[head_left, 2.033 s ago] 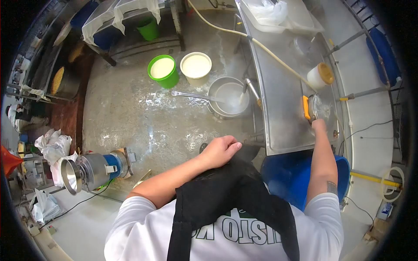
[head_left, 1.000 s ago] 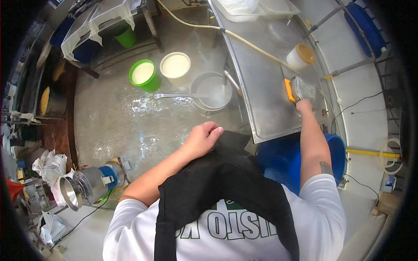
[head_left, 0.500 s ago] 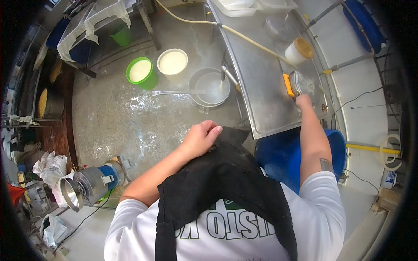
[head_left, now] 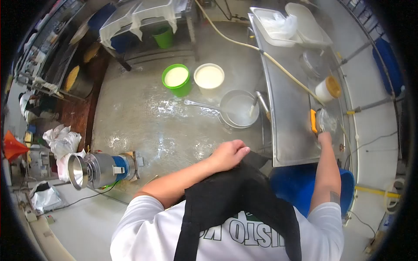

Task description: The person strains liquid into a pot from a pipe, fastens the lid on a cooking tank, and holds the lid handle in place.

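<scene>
Pale liquid inside green bucket (head_left: 177, 89) and white bucket (head_left: 209, 79) alongside.

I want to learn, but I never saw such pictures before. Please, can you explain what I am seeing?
There is no robot here: a camera on a person's head takes every picture, looking down. The left hand rests near the black apron, with nothing visible in it. The right hand is at an orange-handled vessel; its grip is unclear. The metal table also bears a hose and a lidded tub. On the floor stand a green bucket, a white bucket and a wide pot.
</scene>
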Available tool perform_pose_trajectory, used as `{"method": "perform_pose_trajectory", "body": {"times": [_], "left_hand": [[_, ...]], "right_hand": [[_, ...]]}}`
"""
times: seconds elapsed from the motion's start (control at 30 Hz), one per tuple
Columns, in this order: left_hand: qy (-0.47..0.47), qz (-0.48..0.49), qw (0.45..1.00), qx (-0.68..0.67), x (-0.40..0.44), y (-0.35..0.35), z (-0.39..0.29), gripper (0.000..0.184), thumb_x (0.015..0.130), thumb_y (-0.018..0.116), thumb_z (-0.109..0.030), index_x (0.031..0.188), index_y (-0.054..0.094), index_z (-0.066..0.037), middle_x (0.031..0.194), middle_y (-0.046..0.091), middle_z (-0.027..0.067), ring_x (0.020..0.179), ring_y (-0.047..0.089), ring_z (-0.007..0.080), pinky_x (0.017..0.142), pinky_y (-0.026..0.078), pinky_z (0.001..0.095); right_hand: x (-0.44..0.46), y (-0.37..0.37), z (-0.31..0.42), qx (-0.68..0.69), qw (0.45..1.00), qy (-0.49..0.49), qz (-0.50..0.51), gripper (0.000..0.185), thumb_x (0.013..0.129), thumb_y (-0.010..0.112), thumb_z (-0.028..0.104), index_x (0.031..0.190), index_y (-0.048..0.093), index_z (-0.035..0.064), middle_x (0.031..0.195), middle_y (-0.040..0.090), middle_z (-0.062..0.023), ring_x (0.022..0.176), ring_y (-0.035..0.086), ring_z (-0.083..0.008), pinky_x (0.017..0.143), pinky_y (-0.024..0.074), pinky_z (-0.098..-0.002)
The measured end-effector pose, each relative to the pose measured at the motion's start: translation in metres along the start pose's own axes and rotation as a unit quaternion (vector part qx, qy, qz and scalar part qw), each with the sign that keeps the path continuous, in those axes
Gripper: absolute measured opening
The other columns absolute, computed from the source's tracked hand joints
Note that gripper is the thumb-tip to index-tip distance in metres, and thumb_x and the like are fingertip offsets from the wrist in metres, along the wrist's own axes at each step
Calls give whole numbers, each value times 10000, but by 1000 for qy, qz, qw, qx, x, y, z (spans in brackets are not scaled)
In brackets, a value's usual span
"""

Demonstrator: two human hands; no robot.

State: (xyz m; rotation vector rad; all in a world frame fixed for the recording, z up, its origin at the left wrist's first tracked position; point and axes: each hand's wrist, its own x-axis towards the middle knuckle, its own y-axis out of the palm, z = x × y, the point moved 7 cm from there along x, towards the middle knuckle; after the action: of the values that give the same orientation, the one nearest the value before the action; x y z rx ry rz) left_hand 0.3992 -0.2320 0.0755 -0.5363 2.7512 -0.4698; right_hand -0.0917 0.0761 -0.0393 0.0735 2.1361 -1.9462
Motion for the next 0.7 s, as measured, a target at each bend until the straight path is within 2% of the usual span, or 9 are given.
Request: {"method": "perform_pose_trajectory", "body": {"times": [0.1, 0.2, 0.5, 0.57, 0.6, 0.67, 0.7], "left_hand": [[-27, 11, 999, -13, -1, -5, -1, 335, 965, 578, -326, 1023, 671, -9, 894, 688, 188, 833, 668, 325, 757, 511, 416], [16, -1, 1000, -6, -4, -7, -4, 337, 960, 582, -327, 1023, 668, -7, 929, 685, 209, 892, 662, 370, 784, 512, 433], [9, -20, 1000, -18, -13, -14, 3, 331, 962, 577, -336, 983, 656, -16, 899, 675, 213, 866, 652, 383, 763, 506, 445], [15, -31, 999, -20, -14, -14, 6, 328, 961, 575, -335, 976, 653, -16, 889, 673, 211, 859, 648, 387, 756, 505, 450], [28, -35, 999, -16, -14, -14, 7, 328, 959, 574, -334, 977, 651, -15, 880, 670, 213, 849, 645, 392, 751, 503, 454], [34, -48, 998, -16, -15, -15, 10, 329, 956, 573, -333, 978, 648, -14, 871, 667, 214, 840, 642, 396, 745, 502, 458], [44, -48, 998, -15, -16, -15, 10, 330, 954, 573, -333, 977, 648, -12, 867, 666, 217, 837, 642, 397, 745, 501, 461]], "right_hand": [[4, 2, -1, -23, 1000, -7, 19, 303, 826, 575, 156, 1001, 703, -57, 1084, 660, -290, 1066, 630, -426, 891, 506, -471], [12, 7, -6, -25, 1000, -11, 6, 316, 834, 567, 159, 1019, 696, -62, 1087, 662, -290, 1075, 633, -425, 898, 507, -463], [40, 29, -19, 18, 999, -21, 23, 292, 824, 536, 81, 993, 663, -119, 1031, 667, -316, 1004, 643, -455, 847, 505, -481], [85, 66, -49, 136, 990, 21, 39, 277, 821, 526, 55, 983, 660, -125, 1041, 661, -326, 1018, 642, -455, 833, 507, -460], [90, 69, -54, 130, 991, 11, 42, 277, 821, 526, 55, 983, 660, -125, 1041, 661, -326, 1018, 642, -455, 833, 507, -460], [96, 74, -54, 230, 972, 14, 54, 382, 846, 408, 2, 1153, 593, -131, 1081, 636, -237, 985, 632, -344, 834, 482, -425], [87, 68, -44, 222, 973, 6, 57, 382, 846, 408, 2, 1153, 593, -131, 1081, 636, -237, 985, 632, -344, 834, 482, -425]]}}
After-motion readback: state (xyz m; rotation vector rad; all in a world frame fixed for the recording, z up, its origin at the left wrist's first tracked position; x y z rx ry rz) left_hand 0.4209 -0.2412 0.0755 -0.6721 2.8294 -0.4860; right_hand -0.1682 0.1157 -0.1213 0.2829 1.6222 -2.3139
